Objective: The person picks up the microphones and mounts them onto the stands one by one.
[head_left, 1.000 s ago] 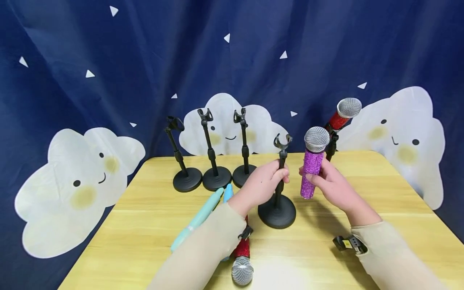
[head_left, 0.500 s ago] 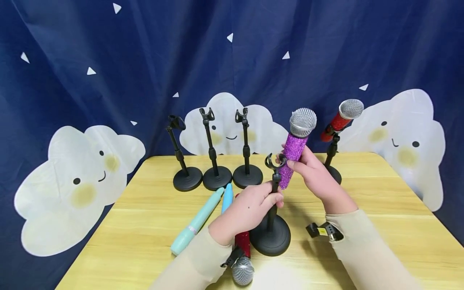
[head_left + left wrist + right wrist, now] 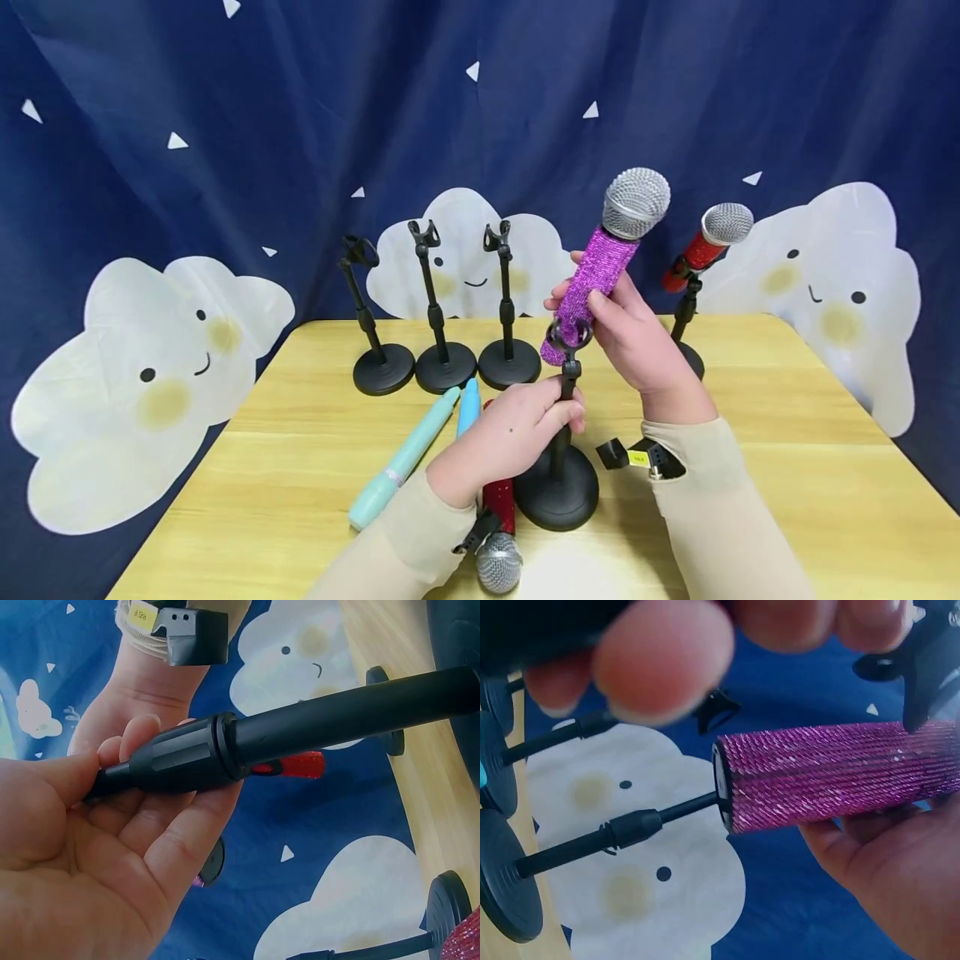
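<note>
My left hand (image 3: 504,433) grips the pole of a black microphone stand (image 3: 558,493) near the front of the table. In the left wrist view, thumb and fingers curl round the upper pole (image 3: 184,756). Above it, my right hand (image 3: 641,346) holds a glittery purple microphone (image 3: 603,265) by its handle, tilted with the silver mesh head up and right. The handle's lower end overlaps the stand's clip (image 3: 568,335); I cannot tell whether it sits inside. The right wrist view shows the handle's flat end (image 3: 722,784) and part of the clip (image 3: 930,664).
Three black stands (image 3: 444,367) without microphones stand at the back left. A red microphone (image 3: 703,250) rests in another stand at the back right. Another red microphone (image 3: 498,562) lies by my left wrist, near a teal pen-shaped thing (image 3: 405,462) and a blue one (image 3: 469,404).
My left hand has drawn the stand nearer and slightly left. My right hand has brought the purple microphone left and up, tilting it, to the stand's clip.
</note>
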Demonstrator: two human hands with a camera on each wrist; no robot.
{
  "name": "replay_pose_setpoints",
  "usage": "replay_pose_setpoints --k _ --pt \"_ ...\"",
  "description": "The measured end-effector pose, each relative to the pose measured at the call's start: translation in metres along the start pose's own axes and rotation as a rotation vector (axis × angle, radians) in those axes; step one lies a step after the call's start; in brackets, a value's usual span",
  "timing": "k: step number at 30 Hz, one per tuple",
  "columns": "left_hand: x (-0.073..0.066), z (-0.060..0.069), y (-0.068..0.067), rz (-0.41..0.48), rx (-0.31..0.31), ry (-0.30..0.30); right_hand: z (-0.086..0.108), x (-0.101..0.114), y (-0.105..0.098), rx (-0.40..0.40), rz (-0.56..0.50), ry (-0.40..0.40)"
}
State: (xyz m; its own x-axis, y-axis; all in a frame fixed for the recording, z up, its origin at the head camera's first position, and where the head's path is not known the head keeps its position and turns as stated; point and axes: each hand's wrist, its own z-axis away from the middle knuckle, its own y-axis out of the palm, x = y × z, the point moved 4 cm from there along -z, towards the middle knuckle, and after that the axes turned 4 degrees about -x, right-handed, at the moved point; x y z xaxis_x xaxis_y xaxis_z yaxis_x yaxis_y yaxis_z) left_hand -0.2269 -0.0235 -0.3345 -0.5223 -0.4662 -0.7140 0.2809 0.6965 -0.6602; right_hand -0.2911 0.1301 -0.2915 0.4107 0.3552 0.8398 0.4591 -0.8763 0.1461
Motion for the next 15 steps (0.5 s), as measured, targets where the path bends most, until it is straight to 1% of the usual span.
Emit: replay_pose_setpoints --k 3,5,7,11,15 --pt "-0.001 -0.001 -0.003 -0.019 -0.006 0.007 -0.002 -0.002 0.003 -0.01 0.049 0.013" --pt "-0.001 -0.001 -0.004 -0.015 -0.003 0.007 -0.002 -0.005 0.005 -0.019 0.087 0.037" --pt "-0.001 -0.001 -0.004 -0.003 0.004 0.009 -0.002 -0.008 0.007 -0.033 0.104 0.074" --pt "0.001 -0.002 -0.002 0.029 0.012 0.01 0.001 -0.013 0.011 -0.066 0.056 0.147" --pt "0.002 -0.002 0.0 0.052 0.018 0.002 0.005 -0.018 0.015 -0.078 0.004 0.165"
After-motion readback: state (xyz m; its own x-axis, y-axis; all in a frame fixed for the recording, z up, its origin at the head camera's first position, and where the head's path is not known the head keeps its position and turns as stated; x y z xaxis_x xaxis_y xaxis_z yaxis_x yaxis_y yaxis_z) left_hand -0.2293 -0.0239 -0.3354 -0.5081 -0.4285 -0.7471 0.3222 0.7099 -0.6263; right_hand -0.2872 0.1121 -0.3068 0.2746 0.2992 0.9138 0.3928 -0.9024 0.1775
